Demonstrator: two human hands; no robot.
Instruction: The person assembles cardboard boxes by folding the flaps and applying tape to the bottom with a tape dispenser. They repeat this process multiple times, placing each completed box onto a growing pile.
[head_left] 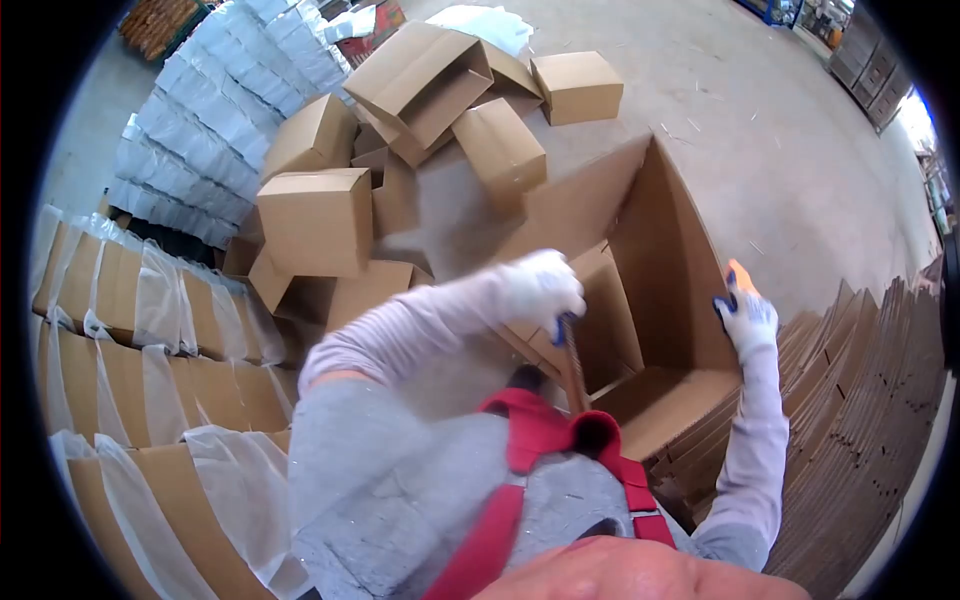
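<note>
A large cardboard box (670,270) stands open in front of me, its inside facing up and its tall walls spread. My left hand (548,290), in a white and blue glove, is closed round the top of a narrow brown cardboard flap (575,375), seen nearly edge-on. On the box's right side, my right hand (748,318) grips the wall's edge, its blue-coated fingers over the rim. Something orange (738,275) shows at that hand's fingertips; I cannot tell whether it is part of the glove.
Several made-up cardboard boxes (315,220) lie heaped ahead to the left. Flat cardboard sheets (850,400) stand stacked on the right. White-wrapped bundles (200,125) rise behind the heap, and rows of cardboard packs with white film (170,400) line the left side.
</note>
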